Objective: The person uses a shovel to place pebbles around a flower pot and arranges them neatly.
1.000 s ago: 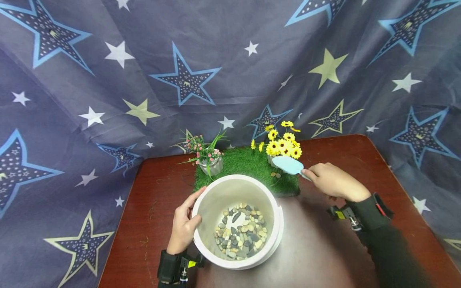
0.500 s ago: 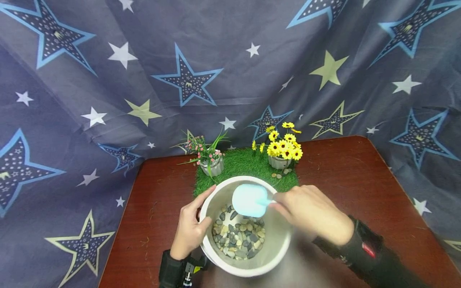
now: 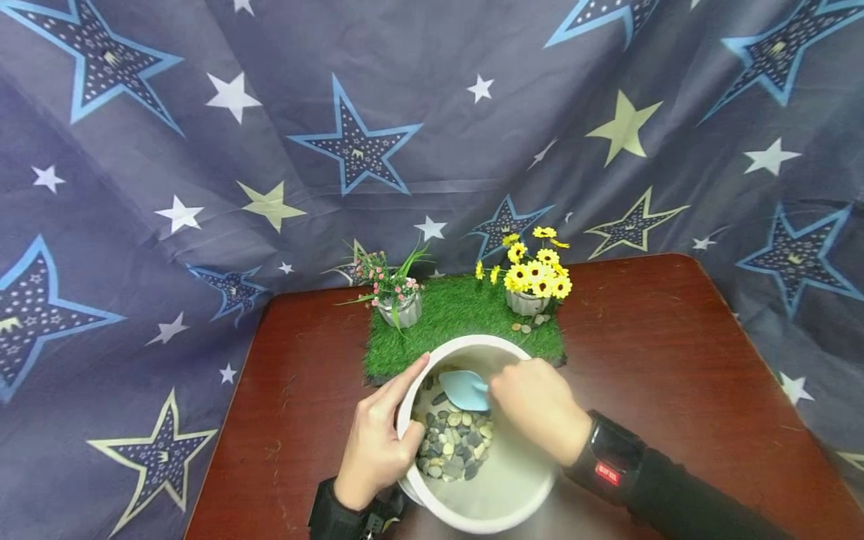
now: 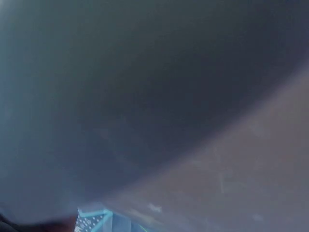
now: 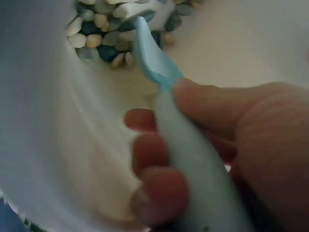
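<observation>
A white bucket (image 3: 509,487) stands at the front of the table, with grey and cream pebbles (image 3: 454,446) gathered on the left of its bottom. My left hand (image 3: 381,439) grips its left rim, thumb over the inner side. Inside the bucket, my right hand (image 3: 540,409) holds a small light blue shovel (image 3: 464,390) whose blade is over the far pebbles. In the right wrist view, my fingers wrap round the pale shovel handle (image 5: 193,154), the blade angled toward the pebbles (image 5: 104,36). A dark blurred surface fills most of the left wrist view.
Behind the bucket lies a green turf mat (image 3: 452,315). On it are a pot of pink flowers (image 3: 400,309), a pot of yellow flowers (image 3: 528,301) and several loose pebbles (image 3: 526,328). A star-patterned cloth (image 3: 378,67) hangs behind the table (image 3: 641,337).
My right hand has brought the shovel from beside the yellow flowers leftward and down into the bucket. The bucket and my left hand have shifted a little to the right.
</observation>
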`<state>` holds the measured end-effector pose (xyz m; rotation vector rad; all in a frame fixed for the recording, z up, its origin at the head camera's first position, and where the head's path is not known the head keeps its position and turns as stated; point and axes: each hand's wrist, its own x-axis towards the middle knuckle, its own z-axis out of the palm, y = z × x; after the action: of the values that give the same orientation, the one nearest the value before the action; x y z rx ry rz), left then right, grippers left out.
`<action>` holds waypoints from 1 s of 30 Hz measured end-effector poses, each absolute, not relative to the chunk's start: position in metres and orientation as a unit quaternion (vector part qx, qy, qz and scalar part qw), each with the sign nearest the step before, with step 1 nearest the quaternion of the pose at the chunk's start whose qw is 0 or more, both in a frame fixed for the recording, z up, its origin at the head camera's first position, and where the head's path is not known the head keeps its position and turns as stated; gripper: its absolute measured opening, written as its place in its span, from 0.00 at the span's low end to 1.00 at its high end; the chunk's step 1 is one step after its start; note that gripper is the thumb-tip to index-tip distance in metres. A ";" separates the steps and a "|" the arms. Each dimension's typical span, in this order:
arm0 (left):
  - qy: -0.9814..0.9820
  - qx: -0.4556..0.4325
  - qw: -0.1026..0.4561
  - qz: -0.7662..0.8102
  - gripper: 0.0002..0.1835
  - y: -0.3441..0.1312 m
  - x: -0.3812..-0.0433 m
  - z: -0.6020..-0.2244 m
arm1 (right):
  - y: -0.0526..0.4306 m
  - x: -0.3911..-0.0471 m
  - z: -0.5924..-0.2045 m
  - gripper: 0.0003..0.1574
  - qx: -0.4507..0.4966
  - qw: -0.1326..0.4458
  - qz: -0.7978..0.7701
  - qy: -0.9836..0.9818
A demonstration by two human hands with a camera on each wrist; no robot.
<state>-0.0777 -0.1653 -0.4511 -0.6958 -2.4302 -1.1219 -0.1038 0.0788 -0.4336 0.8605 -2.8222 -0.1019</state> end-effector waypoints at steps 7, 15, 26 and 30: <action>-0.861 -0.262 0.186 -0.393 0.47 -0.154 -0.072 -0.447 | 0.079 -0.105 -0.447 0.16 0.299 0.133 -0.042 -0.944; -0.863 -0.249 0.195 -0.394 0.47 -0.154 -0.069 -0.449 | 0.080 -0.106 -0.456 0.13 0.356 0.163 -0.088 -0.916; -0.862 -0.259 0.199 -0.388 0.47 -0.155 -0.069 -0.449 | 0.082 -0.105 -0.463 0.15 0.385 0.072 -0.063 -0.918; -0.862 -0.266 0.191 -0.387 0.47 -0.153 -0.070 -0.448 | 0.084 -0.105 -0.458 0.15 0.374 0.018 -0.038 -0.926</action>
<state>-0.0701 -0.1532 -0.4477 -0.7466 -2.4218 -1.0865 -0.1049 0.0836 -0.4579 1.1624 -2.8772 -0.1194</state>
